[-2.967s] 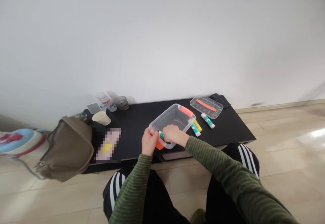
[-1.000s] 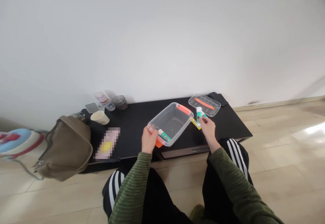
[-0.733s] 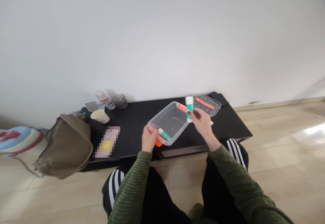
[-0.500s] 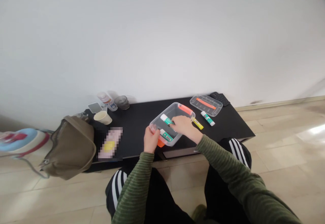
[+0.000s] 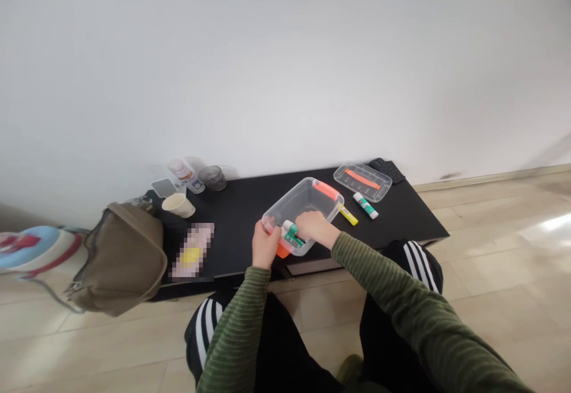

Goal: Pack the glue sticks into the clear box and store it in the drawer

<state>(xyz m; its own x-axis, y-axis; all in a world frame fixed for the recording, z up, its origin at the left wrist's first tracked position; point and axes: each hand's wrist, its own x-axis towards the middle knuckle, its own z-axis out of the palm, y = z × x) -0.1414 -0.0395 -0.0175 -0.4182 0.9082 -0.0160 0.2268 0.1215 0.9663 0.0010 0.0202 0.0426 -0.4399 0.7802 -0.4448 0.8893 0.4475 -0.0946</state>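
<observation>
A clear plastic box (image 5: 289,200) with orange clips stands tilted near the front of the black table. My left hand (image 5: 266,244) grips its left rim, thumb over the edge. Inside the box my right hand (image 5: 312,228) is closed on a green and white glue stick (image 5: 289,226). Just below it, a second green glue stick (image 5: 294,242) lies against the near wall, partly covered. To the right of the box are a yellow stick (image 5: 348,215) and another green and white glue stick (image 5: 366,206), both lying on the table.
The box's clear lid (image 5: 379,191) with an orange strip lies at the back right, by a black object (image 5: 392,172). At the left stand a paper cup (image 5: 178,206), a dark glass (image 5: 213,178), a white bottle (image 5: 187,176) and a brown bag (image 5: 120,259).
My right hand has moved down and left inside the box, bringing its glue stick close to the one at the near wall. My left hand stays on the rim.
</observation>
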